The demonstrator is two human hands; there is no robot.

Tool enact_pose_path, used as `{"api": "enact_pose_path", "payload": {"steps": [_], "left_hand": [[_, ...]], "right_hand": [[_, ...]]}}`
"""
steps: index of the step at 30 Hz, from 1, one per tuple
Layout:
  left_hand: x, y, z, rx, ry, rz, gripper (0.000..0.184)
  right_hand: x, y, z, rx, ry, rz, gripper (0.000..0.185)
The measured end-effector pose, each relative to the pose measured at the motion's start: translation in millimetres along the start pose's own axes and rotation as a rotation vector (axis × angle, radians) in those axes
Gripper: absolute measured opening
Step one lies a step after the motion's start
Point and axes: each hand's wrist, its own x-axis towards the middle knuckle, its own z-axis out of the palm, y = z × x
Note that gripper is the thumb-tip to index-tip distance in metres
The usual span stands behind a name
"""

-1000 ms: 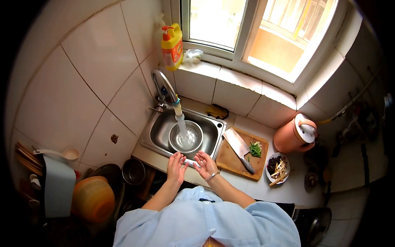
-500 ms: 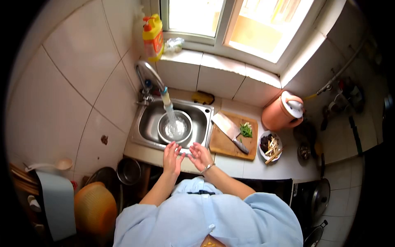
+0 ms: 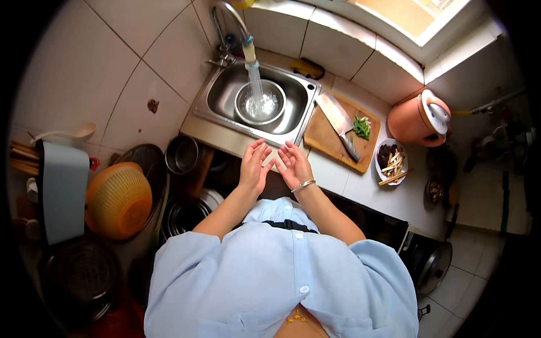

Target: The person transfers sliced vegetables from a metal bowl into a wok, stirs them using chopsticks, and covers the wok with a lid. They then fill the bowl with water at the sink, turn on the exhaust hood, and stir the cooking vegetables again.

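tiled wall (image 3: 112, 73) at upper left; left hand (image 3: 256, 167) and right hand (image 3: 295, 167), open and empty at centre, now sit farther from the sink (image 3: 298, 107), leaving the bowl (image 3: 242, 109) untouched under running water (image 3: 255, 81).

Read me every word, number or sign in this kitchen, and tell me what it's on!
None: no word, brand, number or sign can be read here.
I can make out no lettering on the metal bowl, tap, knife or orange jug; any tiny marks there are too small to read.
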Motion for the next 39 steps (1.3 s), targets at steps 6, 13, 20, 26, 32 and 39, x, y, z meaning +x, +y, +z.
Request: {"api": "enact_pose_path", "payload": {"steps": [6,13,20,26,32,39], "left_hand": [[-21.2,-1.9,-8.4,-0.026,-0.001,0.03,0.035],[-32.6,-7.7,-9.8,-0.034,-0.013,0.027,0.035],[-36.8,-17.2,-4.9,-0.032,-0.033,0.038,0.031],[-30.0,-20.9,0.9,-0.059,-0.166,-0.007,0.031],[-5.8,-9.0,34.5,0.074,-0.281,-0.072,0.036],[-3.3,5.8,70.4,0.101,-0.393,-0.082,0.038]], "right_hand": [[-20.1,3.1,5.1,-0.03,-0.018,0.015,0.028],[-30.6,8.0,-1.8,-0.048,-0.06,0.035,0.027],[-38.1,2.2,-11.8,-0.04,-0.063,0.003,0.026],[-24.6,6.1,-29.0,0.143,-0.151,-0.133,0.014],[-46.5,-34.4,-11.0,0.163,-0.067,-0.182,0.015],[-44.7,-61.3,-3.6,0.245,-0.14,-0.222,0.019]]}}
